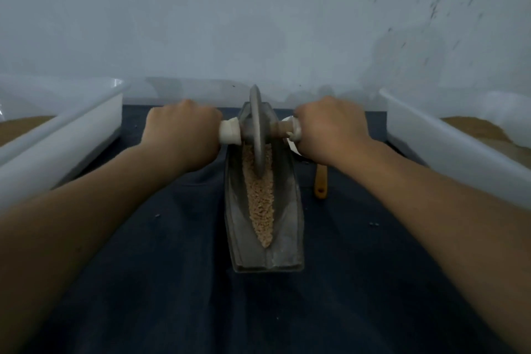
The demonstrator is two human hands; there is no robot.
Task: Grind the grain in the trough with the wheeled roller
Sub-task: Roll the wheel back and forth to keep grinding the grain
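Observation:
A long grey metal trough (290,227) lies lengthwise on the dark cloth, its near end toward me. Pale tan grain (260,204) fills its V-shaped groove. The wheeled roller (256,129), a grey metal disc on a cross axle, stands upright in the groove at the trough's far end, with its lower edge in the grain. My left hand (184,131) grips the white-wrapped left handle. My right hand (330,129) grips the right handle, which is also wrapped in white.
White plastic bins stand on both sides, the left bin (71,129) and the right bin (448,141), each holding brown grain. A small wooden handle (321,184) lies on the cloth (172,282) right of the trough. A pale wall rises right behind.

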